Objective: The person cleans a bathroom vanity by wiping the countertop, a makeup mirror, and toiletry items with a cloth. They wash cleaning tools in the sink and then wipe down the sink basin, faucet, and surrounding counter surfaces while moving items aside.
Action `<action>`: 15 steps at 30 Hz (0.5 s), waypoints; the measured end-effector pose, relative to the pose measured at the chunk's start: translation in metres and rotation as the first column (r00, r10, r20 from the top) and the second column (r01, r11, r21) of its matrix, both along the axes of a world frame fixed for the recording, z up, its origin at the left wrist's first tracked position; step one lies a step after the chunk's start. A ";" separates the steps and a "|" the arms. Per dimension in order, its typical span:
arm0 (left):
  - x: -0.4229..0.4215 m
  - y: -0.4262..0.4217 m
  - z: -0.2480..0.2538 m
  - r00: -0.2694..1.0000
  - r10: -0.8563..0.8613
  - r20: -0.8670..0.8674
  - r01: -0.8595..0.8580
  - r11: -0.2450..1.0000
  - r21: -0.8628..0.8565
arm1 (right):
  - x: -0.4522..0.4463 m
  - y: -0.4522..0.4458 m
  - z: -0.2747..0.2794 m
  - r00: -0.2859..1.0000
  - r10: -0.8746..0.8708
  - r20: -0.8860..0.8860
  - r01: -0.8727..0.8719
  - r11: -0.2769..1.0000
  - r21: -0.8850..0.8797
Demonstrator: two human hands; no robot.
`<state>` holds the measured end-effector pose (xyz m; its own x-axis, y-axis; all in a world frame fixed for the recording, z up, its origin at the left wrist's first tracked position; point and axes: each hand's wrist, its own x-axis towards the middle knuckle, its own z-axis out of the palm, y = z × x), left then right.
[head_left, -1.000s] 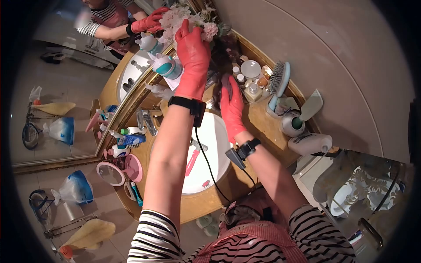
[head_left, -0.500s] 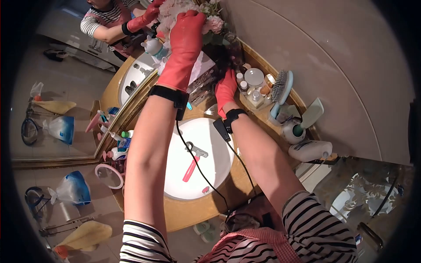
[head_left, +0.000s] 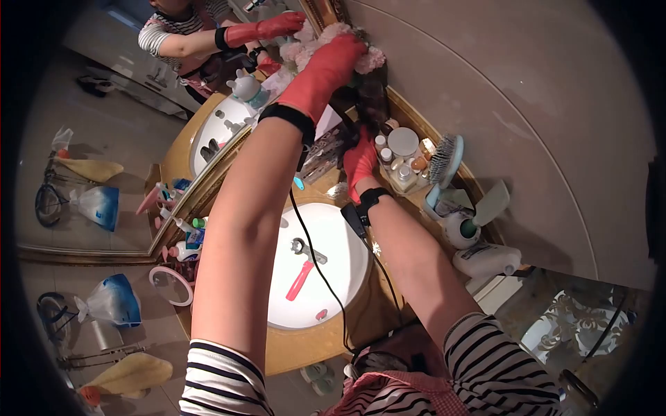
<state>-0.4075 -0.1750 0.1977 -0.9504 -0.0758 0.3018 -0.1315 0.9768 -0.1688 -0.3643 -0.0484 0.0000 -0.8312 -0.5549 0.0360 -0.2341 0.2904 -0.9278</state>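
My left hand (head_left: 326,75), in a red rubber glove, is over the pale pink flowers (head_left: 371,60) at the mirror's corner. Its fingers are curled closed; whatever they grip is hidden behind them. Below the blossoms stands a dark vase (head_left: 372,100). My right hand (head_left: 361,165), gloved the same way, is low by the shadowed foot of the vase, left of the small bottles. Shadow covers its fingertips, so their grip cannot be made out. A patterned box (head_left: 324,154) sits between the two hands.
A pink-handled tool (head_left: 300,281) lies in the white sink (head_left: 333,291). Bottles and jars (head_left: 404,173), a hairbrush (head_left: 446,159) and a white bottle (head_left: 488,259) line the right side. A gold-framed mirror (head_left: 163,239) and a round pink mirror (head_left: 171,286) are left. Black cables cross the sink.
My left hand has moved right across the flowers, its fingers now curled. My right hand has shifted slightly lower beside the vase. More of the box and sink shows.
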 end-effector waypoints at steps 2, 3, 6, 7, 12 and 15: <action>0.008 0.018 0.008 0.959 0.061 -0.278 -0.007 0.981 0.193 | -0.007 0.003 0.007 0.993 0.038 0.108 -0.047 0.996 0.080; 0.017 0.026 0.010 0.958 0.059 -0.281 -0.008 0.984 0.178 | -0.006 0.002 0.002 0.994 0.042 0.105 -0.049 0.997 0.066; 0.054 0.051 0.009 0.905 0.122 -0.407 -0.045 0.980 0.192 | -0.002 -0.015 -0.034 0.999 -0.033 -0.029 0.032 0.999 -0.038; 0.063 0.058 0.008 0.905 0.173 -0.389 -0.089 0.970 0.225 | -0.003 -0.009 -0.028 0.998 -0.005 -0.055 0.003 0.999 -0.036; 0.085 0.057 -0.004 0.914 0.222 -0.339 -0.178 0.971 0.157 | 0.012 0.011 -0.019 0.996 -0.037 -0.087 0.040 0.999 0.035; 0.088 0.073 -0.001 0.855 0.276 -0.439 -0.242 0.961 0.134 | 0.032 0.026 -0.030 0.986 -0.073 -0.148 0.070 0.997 -0.024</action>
<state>-0.3192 -0.1022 0.1966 -0.6554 -0.3379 0.6754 -0.4260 0.9039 0.0389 -0.3324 -0.0224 -0.0297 -0.8532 -0.4925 0.1718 -0.3489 0.2939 -0.8899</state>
